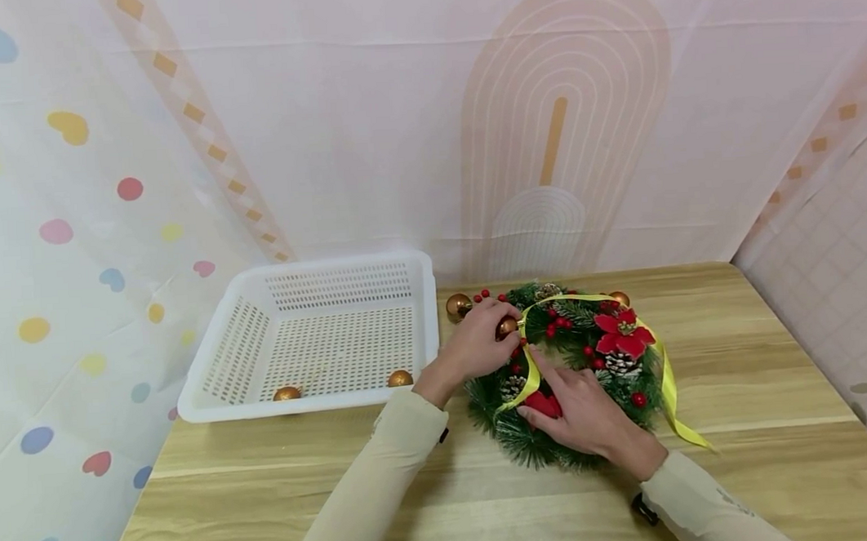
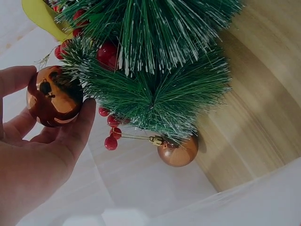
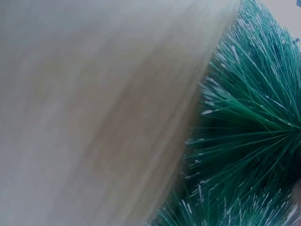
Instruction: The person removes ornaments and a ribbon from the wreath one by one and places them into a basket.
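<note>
A green Christmas wreath [image 1: 534,445] lies on the table, dressed with red berries, frosted pine cones and a red poinsettia [image 1: 624,334]. My left hand [image 1: 481,341] grips a shiny copper bauble [image 2: 55,96] between thumb and fingers at the wreath's left side. Over the wreath's front-left part, my right hand [image 1: 581,410] stretches its index finger to the yellow ribbon [image 1: 669,389] beside that bauble. It partly covers a second red flower [image 1: 545,403]. In the right wrist view, green needles [image 3: 263,127] show, with the hand mostly out of sight.
A white plastic basket [image 1: 308,406] stands left of the wreath, with two gold baubles [image 1: 400,378] near its front wall. Another copper bauble [image 2: 178,151] sits at the wreath's far-left edge, and one more [image 1: 620,298] at its back right. A patterned cloth [image 1: 368,143] hangs behind the wooden table.
</note>
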### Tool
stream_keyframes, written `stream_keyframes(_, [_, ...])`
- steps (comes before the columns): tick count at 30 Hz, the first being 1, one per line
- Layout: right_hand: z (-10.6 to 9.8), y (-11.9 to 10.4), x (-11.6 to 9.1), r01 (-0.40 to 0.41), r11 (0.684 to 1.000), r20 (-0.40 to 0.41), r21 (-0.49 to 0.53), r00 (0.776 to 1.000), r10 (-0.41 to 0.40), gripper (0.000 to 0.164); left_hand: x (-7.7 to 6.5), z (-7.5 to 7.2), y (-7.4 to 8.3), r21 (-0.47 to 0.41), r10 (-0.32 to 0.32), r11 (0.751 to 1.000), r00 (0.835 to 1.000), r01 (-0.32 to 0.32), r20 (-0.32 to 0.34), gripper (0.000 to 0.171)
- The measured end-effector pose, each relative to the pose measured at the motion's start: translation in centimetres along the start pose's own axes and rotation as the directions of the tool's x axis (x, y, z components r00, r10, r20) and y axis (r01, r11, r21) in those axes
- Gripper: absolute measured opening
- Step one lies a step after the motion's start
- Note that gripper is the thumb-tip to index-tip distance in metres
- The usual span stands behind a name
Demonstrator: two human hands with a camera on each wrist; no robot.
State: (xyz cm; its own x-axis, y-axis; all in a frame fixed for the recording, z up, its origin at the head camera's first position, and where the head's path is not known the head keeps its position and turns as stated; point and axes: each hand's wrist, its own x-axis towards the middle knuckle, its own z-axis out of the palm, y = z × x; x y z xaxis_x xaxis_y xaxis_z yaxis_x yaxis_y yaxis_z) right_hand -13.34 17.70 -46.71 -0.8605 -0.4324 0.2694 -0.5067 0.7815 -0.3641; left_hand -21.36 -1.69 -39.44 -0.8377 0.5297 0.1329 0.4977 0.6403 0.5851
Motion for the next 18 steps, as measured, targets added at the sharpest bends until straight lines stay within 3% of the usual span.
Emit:
stream_keyframes(10, [0.1, -0.11, -0.01, -0.001, 1.0, 0.007, -0.001, 1.0, 0.001, 0.088, -0.16, 0.0, 0.14, -0.007, -0.034, 0.999, 0.999, 0.033, -0.033, 0.03])
stream_keyframes(18, [-0.05, -0.12, -0.01, -0.006, 1.0, 0.007, -0.001, 1.0, 0.006, 0.088, -0.72, -0.55, -0.03, -0.022, -0.013, 1.0, 0.997, 0.011, -0.082, 0.028])
